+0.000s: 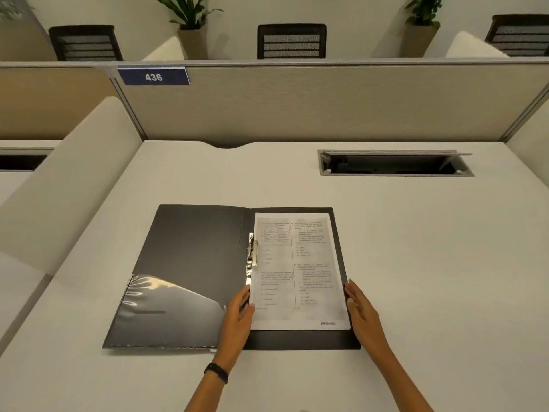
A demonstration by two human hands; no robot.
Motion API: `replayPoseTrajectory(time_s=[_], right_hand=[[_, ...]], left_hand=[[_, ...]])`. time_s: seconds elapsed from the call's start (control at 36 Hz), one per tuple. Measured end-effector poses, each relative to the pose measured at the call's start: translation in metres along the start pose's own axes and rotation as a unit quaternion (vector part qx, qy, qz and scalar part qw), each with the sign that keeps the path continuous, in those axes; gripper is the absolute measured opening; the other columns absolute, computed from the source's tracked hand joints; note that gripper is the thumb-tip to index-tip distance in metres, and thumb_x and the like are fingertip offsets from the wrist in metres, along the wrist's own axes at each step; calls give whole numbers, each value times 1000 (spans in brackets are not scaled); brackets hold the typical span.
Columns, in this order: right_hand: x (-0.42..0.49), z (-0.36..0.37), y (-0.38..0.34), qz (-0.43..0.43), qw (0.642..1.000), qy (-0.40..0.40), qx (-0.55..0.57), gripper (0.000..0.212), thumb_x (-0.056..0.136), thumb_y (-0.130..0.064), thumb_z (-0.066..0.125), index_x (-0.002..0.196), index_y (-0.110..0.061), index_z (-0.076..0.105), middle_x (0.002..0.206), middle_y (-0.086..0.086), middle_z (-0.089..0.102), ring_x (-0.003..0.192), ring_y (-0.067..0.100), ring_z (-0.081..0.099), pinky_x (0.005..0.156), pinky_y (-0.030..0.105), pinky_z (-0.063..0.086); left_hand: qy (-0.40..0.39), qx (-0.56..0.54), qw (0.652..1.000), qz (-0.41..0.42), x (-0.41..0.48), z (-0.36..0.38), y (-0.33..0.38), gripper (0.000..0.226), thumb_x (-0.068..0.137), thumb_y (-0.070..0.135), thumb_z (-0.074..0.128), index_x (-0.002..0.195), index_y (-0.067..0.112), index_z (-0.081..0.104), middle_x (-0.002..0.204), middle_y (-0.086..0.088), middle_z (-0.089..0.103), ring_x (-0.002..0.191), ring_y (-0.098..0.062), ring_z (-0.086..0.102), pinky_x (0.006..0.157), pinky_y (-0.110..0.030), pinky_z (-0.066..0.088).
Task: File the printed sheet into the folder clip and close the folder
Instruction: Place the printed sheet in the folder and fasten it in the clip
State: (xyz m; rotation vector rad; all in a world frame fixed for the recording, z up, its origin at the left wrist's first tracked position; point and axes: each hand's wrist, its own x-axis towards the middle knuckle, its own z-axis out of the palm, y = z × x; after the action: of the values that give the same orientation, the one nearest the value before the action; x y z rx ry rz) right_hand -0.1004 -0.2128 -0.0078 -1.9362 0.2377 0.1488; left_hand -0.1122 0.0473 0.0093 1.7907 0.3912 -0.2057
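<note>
While I am touching its sides, sheet: lying on right half of folder.
Left hand: fingers straight, by folder's spine.
Right hand: fingers straight, at folder's right edge.

One folder, one printed sheet, two hands, three chairs, two potted plants, one desk.

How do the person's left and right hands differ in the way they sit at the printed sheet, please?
The left hand carries a dark wristband; the right hand has a bare wrist. The left hand lies over the folder at the left edge of the printed sheet, the right hand at its right edge. Both are open and flank the sheet's lower half.
</note>
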Motion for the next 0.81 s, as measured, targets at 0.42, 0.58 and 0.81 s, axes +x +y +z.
replayPoseTrajectory(time_s=[0.42,0.58,0.81], right_hand=[[-15,23,1,-21,999,29,-35,48,96,-11,37,142,-12,24,148,7,33,134,24,35,111,39,32],[-10,19,0,-36,998,40,-26,42,96,-12,39,137,-11,33,140,7,43,123,18,44,100,29,39],[-13,18,8,-82,995,42,-46,35,96,-23,36,129,-36,33,125,-17,45,112,-3,46,88,1,36]], left_hand=[[-50,3,999,-5,-5,-7,6,48,96,17,44,141,21,28,124,13,41,117,-6,38,106,-37,36],[23,8,1000,19,6,-6,8,35,94,11,47,129,13,42,118,2,52,107,-12,48,93,-32,48],[87,61,994,40,76,-9,41,44,91,7,51,134,6,42,139,-13,43,127,-28,44,105,-41,40]])
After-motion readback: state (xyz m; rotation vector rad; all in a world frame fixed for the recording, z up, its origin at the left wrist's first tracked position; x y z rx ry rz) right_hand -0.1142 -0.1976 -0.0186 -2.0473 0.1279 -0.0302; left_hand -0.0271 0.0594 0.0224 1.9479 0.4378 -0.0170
